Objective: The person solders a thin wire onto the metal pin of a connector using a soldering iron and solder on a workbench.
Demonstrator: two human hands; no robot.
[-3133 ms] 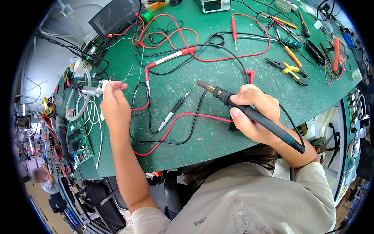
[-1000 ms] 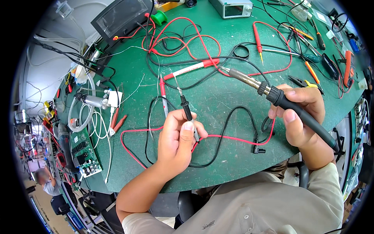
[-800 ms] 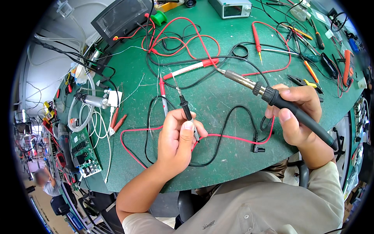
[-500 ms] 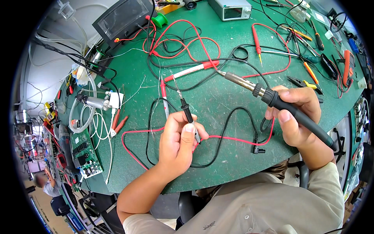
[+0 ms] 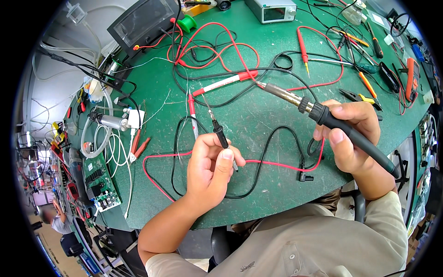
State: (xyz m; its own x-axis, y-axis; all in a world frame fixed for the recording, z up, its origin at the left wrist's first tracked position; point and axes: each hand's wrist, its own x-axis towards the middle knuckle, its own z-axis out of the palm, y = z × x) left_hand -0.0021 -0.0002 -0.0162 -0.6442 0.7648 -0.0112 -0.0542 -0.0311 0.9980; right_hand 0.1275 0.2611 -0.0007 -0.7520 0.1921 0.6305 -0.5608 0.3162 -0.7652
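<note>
My left hand (image 5: pixel 210 168) is closed round a slim black test probe (image 5: pixel 220 134). Its bare metal tip points up and away from me, and a grey end shows below my thumb. My right hand (image 5: pixel 353 134) grips a soldering iron (image 5: pixel 355 138) by its black handle. The iron's metal barrel slants up to the left, its tip over the near end of a red-and-white pen-shaped stick (image 5: pixel 224 84) on the bench. From here I cannot tell whether they touch. A gap separates the iron from the probe. Beyond my left fingers lies a red-and-grey probe (image 5: pixel 193 115).
Red and black leads loop across the green bench (image 5: pixel 258 115). A grey box with a display (image 5: pixel 272 11) stands at the back. Pliers (image 5: pixel 357 98), screwdrivers and an orange multimeter (image 5: pixel 411 81) lie right. On the left are a circuit board (image 5: pixel 100 182) and white cables.
My left thumb and the black probe have shifted slightly, and less of the probe's lower end shows. My right hand still holds the soldering iron in nearly the same place.
</note>
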